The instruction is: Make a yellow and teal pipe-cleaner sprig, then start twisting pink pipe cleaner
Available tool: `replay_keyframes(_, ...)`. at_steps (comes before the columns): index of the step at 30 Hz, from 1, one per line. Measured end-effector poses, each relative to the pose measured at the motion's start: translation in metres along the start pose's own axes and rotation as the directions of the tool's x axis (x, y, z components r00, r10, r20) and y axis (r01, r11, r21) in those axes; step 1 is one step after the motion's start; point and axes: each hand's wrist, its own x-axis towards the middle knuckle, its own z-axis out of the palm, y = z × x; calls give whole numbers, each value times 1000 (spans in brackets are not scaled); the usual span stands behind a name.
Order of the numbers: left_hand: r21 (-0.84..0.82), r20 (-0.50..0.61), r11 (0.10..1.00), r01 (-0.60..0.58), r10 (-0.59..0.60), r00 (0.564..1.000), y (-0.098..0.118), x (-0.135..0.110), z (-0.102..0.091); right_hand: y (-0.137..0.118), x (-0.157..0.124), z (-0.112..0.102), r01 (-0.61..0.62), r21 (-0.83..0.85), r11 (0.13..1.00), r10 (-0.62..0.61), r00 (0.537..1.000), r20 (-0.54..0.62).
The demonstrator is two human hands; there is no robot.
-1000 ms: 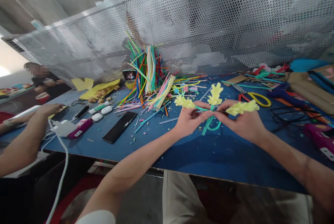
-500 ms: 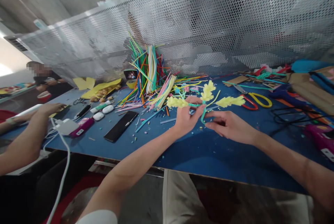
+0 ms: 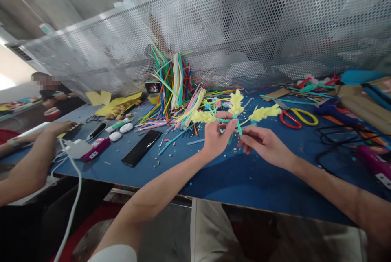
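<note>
My left hand (image 3: 218, 136) pinches the middle of a pipe-cleaner plant, where fuzzy yellow leaf-like sprigs (image 3: 262, 112) join. One yellow sprig points left, one up and one right. A teal pipe cleaner (image 3: 239, 125) runs down from the joint between my two hands. My right hand (image 3: 264, 145) is closed, with thumb and fingertips at the lower end of this teal stem. Small blue and pink fuzzy pieces (image 3: 207, 104) show just behind the left fingers. Parts of the joint are hidden by my fingers.
Behind my hands stands a bundle of coloured pipe cleaners (image 3: 177, 81). Scissors (image 3: 291, 118) with red and yellow handles lie at right, near black cables (image 3: 332, 144). A black phone (image 3: 142, 148) lies left. Further left are a power strip (image 3: 96, 149) and a co-worker's arm (image 3: 39, 156).
The plant has shifted slightly left and tipped. The teal stem, curved before, is now straight, with my right fingers closed at its lower end. My left hand keeps its pinch.
</note>
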Motion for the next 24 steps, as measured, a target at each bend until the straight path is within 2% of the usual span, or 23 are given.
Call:
replay_keyframes(3,-166,8,984,61,-60,998,3,1,5,4,4,-5,81,-82,993,-93,985,-147)
replay_keyframes(6,-223,7,970,94,-95,995,5,1,9,7,7,-8,148,-74,986,-161,965,-209)
replay_keyframes(13,-26,19,999,38,-38,999,7,0,5,1,4,-5,138,144,980,-112,978,-177)
replay_keyframes(17,-12,57,1000,15,-14,998,8,-1,5,2,4,-2,152,225,962,-99,968,-230)
replay_keyframes(20,-91,98,991,96,-87,991,9,-2,7,2,2,-1,195,170,966,-132,937,-323)
replay_keyframes(24,-229,178,927,298,-261,949,8,-4,10,2,-1,-3,196,-33,980,-191,886,-422)
